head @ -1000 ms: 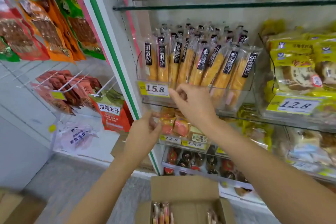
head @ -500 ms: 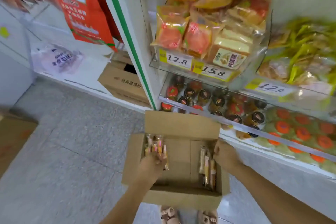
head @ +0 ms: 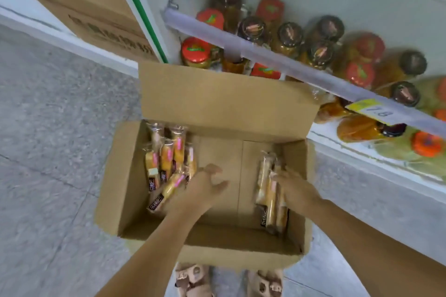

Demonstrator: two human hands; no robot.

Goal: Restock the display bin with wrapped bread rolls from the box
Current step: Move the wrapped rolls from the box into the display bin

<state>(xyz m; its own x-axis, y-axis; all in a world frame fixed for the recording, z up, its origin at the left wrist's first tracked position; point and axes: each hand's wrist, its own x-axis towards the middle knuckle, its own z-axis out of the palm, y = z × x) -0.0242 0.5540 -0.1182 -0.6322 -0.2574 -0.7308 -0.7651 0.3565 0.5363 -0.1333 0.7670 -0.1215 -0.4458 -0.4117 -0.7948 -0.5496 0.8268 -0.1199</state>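
Both hands reach into the box [head: 125, 176] by the shelf because the rolls sit at opposite walls (one bunch each): left hand [head: 202, 188], fingers spread, at the left bunch [head: 166, 157]; right hand [head: 296, 188] on the right bunch [head: 268, 195], grip too blurred to tell.

A yellow paper price tag [head: 372, 108] on the clear plastic shelf rail [head: 277, 55] reads "7.8", seen upside down. Dark print on the brown cardboard carton [head: 79, 2] at upper left is too blurred to read, as are the black labels on the clear-wrapped bread rolls [head: 166, 164].
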